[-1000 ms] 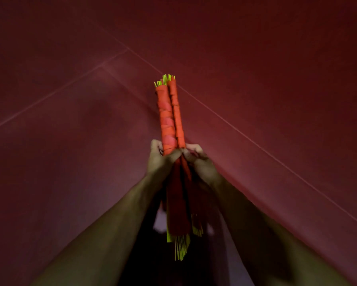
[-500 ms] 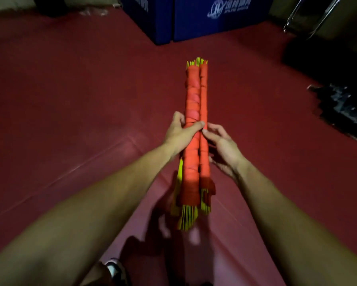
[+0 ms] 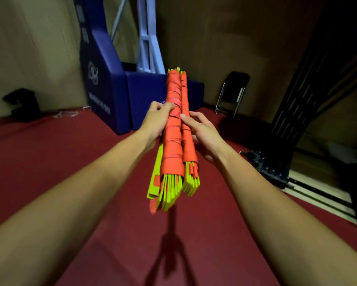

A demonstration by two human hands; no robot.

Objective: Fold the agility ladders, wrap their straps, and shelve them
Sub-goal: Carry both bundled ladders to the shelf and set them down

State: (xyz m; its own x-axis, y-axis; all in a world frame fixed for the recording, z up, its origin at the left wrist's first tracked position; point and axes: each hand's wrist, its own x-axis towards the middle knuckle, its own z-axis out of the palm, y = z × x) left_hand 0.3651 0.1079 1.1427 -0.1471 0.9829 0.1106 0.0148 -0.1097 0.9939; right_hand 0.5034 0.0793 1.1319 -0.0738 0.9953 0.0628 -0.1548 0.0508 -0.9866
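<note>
- The left hand (image 3: pixel 155 118) curls its fingers round the ladders (image 3: pixel 172 141) from 9 o'clock. The right hand (image 3: pixel 202 131) grips them from 3 o'clock, thumb on top.
- The ladders are up in the air in the middle, pointing to 12 o'clock.
- They look light and stiff. The orange straps (image 3: pixel 174 101) look soft and may slip, so hold the middle.
- The blue stand (image 3: pixel 105 89) at 11 o'clock has a white logo. Its words are too blurry to read.

red floor (image 3: pixel 49 162) | blue padded hoop base (image 3: pixel 111 89) at floor's far edge, against tan wall (image 3: pixel 235 38) | black folding chair (image 3: pixel 233 89) right of base, by wall | dark blurred heap (image 3: pixel 22 104) at far left edge | black lattice frame (image 3: pixel 297 89) along right edge
</note>
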